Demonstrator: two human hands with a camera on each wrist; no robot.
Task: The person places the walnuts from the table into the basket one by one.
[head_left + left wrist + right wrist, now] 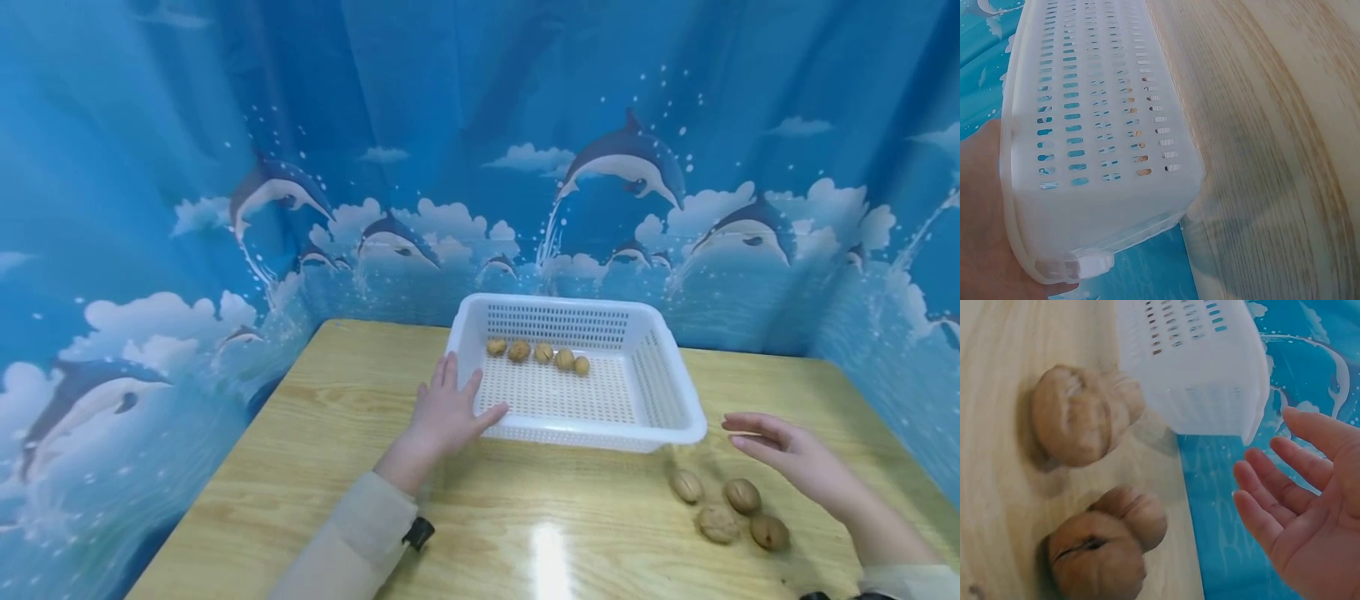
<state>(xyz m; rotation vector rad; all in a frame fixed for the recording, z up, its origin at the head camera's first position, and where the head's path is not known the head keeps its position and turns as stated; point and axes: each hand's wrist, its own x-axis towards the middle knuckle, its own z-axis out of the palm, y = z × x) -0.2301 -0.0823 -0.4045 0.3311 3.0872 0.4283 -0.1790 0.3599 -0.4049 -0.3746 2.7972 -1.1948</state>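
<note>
A white perforated plastic basket [570, 431] sits on the table with a row of walnuts [519, 351] along the far part of its floor. Spread fingers of my left hand [448, 408] rest on the basket's left rim near the front corner; the left wrist view shows this hand [982, 206] against the rim. My right hand [798, 458] hovers right of the basket with fingers loosely bent and nothing in them. Just below and left of it, several walnuts [717, 524] lie in a cluster on the table. In the right wrist view the right palm [1329, 531] faces these walnuts [1097, 556].
The light wood-grain table [315, 467] reaches back to a blue curtain [465, 108] printed with dolphins and clouds, which also runs along both sides. A bright light reflection lies on the table's front part. Dark bands [418, 533] sit at both wrists.
</note>
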